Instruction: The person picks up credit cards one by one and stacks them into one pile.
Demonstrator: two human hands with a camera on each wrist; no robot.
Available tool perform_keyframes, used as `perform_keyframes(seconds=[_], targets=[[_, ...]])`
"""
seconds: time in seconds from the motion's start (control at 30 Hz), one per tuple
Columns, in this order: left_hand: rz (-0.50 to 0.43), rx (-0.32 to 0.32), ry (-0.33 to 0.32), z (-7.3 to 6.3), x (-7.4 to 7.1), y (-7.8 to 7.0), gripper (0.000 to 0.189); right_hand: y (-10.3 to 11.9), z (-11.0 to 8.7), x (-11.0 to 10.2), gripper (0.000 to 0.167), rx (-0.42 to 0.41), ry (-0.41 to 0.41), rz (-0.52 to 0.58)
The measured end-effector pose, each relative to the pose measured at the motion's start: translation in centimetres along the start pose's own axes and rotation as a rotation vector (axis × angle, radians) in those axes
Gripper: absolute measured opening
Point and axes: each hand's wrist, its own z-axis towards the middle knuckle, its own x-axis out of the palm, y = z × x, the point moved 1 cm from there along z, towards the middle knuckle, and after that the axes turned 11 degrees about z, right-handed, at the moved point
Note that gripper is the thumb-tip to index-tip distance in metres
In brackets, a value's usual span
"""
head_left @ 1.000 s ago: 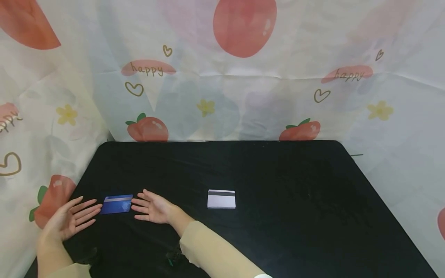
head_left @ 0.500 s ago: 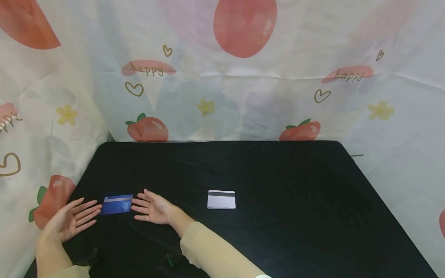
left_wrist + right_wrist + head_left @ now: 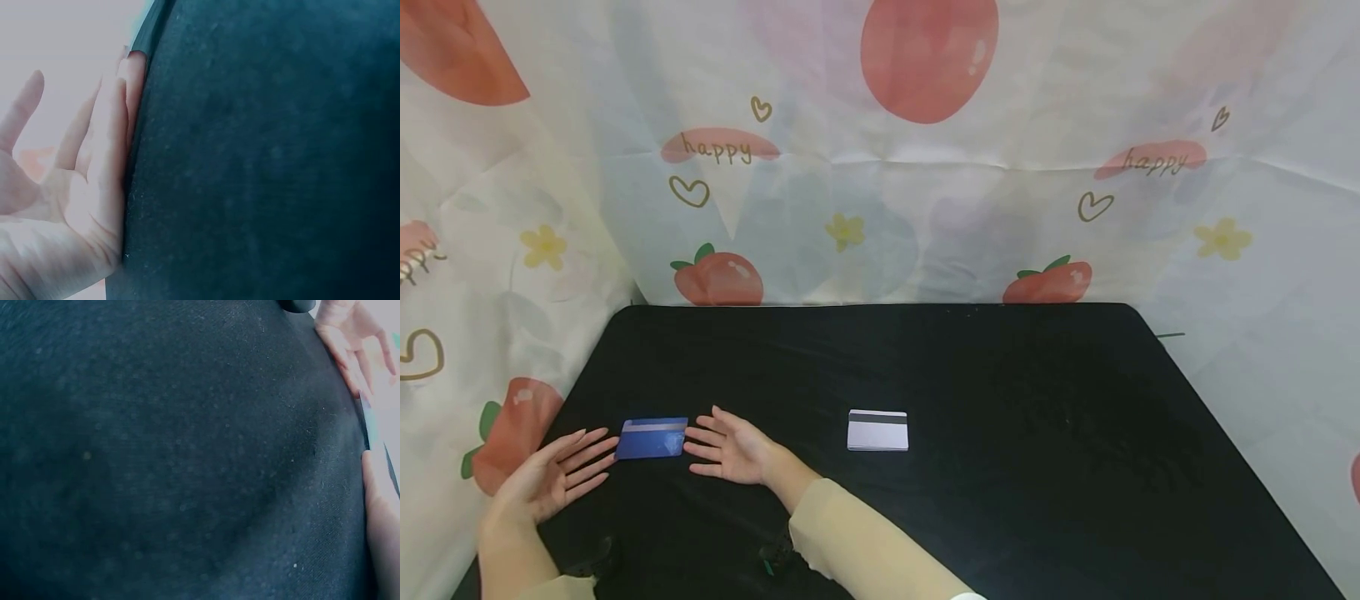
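A blue card (image 3: 652, 438) with a pale stripe along its top lies at the left of the black table, between the two hands. My left hand (image 3: 553, 477) is palm-up at its left, fingers spread and straight, fingertips right at the card's edge. From the right side my right hand (image 3: 730, 447) faces it with extended fingers, their tips close to the card's right edge. The left wrist view shows the left hand (image 3: 81, 175) resting low by the black cloth. Along the right wrist view's edge, the card (image 3: 370, 419) appears as a thin bluish strip between the fingertips of both hands.
A white card stack (image 3: 877, 433) with a dark stripe lies near the middle of the black tablecloth (image 3: 1037, 467). Small dark objects lie near both wrists. A printed curtain (image 3: 925, 217) hangs behind the table and along its sides.
The blue card has shifted very slightly away from the person and turned a little at its left end. The left fingertips moved marginally with it; the right hand is nearly still.
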Motion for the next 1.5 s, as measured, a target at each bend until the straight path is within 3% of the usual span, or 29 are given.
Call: perform_keyframes(seconds=[0.13, 0.37, 0.8, 1.03, 1.5], targets=[[0.049, 0.013, -0.024, 0.2, -0.1, 0.2, 0.046, 0.0, 0.0, 0.0, 0.061, -0.004, 0.002, 0.012], [0.198, 0.007, -0.194, 0.7, -0.4, 0.5, 0.038, 0.1, 0.0, -0.1, 0.06, -0.011, 0.012, 0.017], [0.249, -0.065, -0.416, 2.0, 0.5, 0.6, 0.028, 0.2, -0.1, 0.0, 0.06, -0.016, 0.013, 0.024], [0.261, -0.079, -0.432, 2.3, 0.9, 0.8, 0.027, 0.2, -0.3, 0.0, 0.059, -0.027, 0.013, 0.016], [0.367, -0.021, -0.451, 3.0, 2.1, 0.8, 0.02, 0.8, -0.7, -0.1, 0.057, -0.053, -0.019, -0.013]])
